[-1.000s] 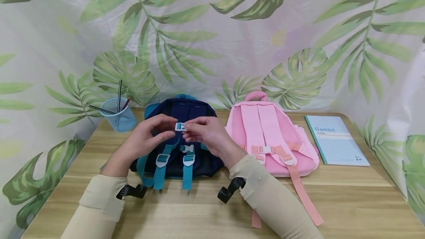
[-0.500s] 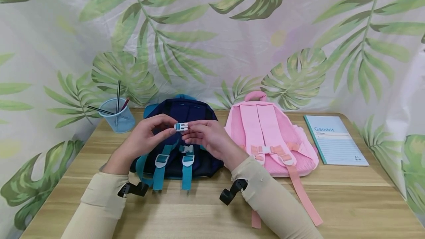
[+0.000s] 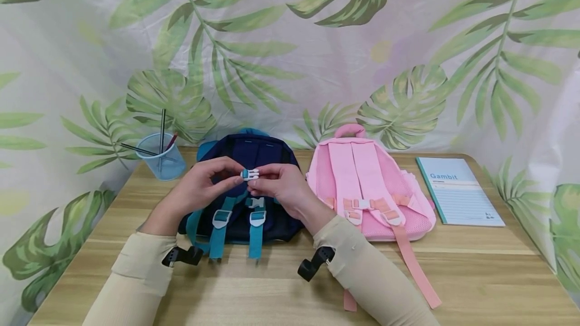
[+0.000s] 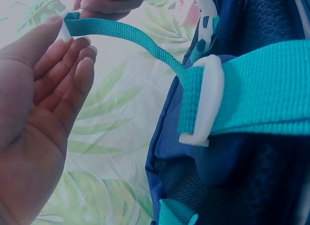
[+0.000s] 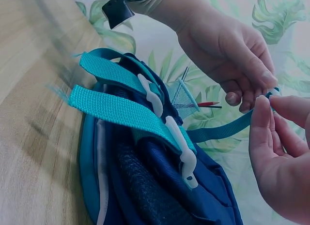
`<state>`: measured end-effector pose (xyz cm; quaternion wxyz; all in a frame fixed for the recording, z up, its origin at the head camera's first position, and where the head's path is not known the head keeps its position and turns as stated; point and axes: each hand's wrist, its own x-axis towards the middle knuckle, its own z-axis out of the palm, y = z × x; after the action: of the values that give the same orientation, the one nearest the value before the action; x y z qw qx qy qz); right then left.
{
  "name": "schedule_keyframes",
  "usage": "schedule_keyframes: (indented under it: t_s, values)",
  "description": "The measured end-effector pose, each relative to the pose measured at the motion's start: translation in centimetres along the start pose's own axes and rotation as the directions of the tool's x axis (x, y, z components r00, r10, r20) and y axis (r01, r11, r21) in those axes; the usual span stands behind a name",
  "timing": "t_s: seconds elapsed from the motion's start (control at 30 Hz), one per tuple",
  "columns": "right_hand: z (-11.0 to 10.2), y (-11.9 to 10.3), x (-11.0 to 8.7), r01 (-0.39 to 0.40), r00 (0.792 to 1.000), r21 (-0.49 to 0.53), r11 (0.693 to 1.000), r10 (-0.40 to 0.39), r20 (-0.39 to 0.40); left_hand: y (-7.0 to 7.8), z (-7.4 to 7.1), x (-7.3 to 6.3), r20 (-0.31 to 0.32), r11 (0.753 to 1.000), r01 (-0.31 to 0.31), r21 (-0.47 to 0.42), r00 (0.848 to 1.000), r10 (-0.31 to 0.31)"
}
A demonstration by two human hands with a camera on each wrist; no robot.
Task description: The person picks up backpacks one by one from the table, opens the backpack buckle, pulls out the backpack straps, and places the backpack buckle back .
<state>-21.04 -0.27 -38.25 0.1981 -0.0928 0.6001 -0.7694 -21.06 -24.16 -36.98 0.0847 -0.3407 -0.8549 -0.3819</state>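
Observation:
My left hand point(image 3: 204, 180) holds the strap end of a white pronged buckle half point(image 3: 250, 174) between thumb and fingers. At the prong end, the thumb and fingers of my right hand point(image 3: 287, 190) pinch the same piece from the other side. A narrow teal strap point(image 4: 126, 34) runs from it to the navy backpack point(image 3: 263, 147), as the left wrist view shows. Raised in front of that backpack, the buckle half overlaps it in the head view. The white mating buckle half point(image 3: 256, 202) hangs lower on the bag, above a strap slider point(image 3: 257, 219).
To the right lies a pink backpack point(image 3: 344, 165) with its chest buckle point(image 3: 362, 204) fastened. A notebook point(image 3: 462, 195) is beyond it. On the left stands a blue mesh cup point(image 3: 169, 167) holding several pencils. A leaf-print cloth point(image 3: 326, 74) hangs behind the wooden table point(image 3: 254, 291).
My right fingers drew off the buckle half, baring its prongs, then closed in on the prong end again. My left hand keeps its hold, nearly still.

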Motion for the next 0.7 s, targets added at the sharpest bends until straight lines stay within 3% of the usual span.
schedule_keyframes:
  t_s: [0.27,0.5,0.6,0.7]
  values:
    - [-0.8,-0.3,-0.3,-0.012,0.999,-0.026,1.000,0.013,0.039,0.0,-0.2,0.0,0.028,0.999,-0.012,0.040,1.000,0.011]
    - [-1.1,-0.5,-0.4,0.073,0.996,-0.177,0.982,-0.064,0.055,0.1,-0.1,0.3,0.045,0.999,-0.017,0.050,0.999,0.015]
    - [-1.0,-0.7,-0.6,0.091,0.996,-0.223,0.970,-0.085,0.036,0.1,0.0,0.2,0.065,0.998,0.044,0.039,0.997,-0.046]
    - [-1.0,-0.9,-0.6,0.088,0.996,-0.233,0.969,-0.086,0.019,-0.5,0.3,-0.3,0.102,0.988,0.141,0.063,0.984,-0.147]
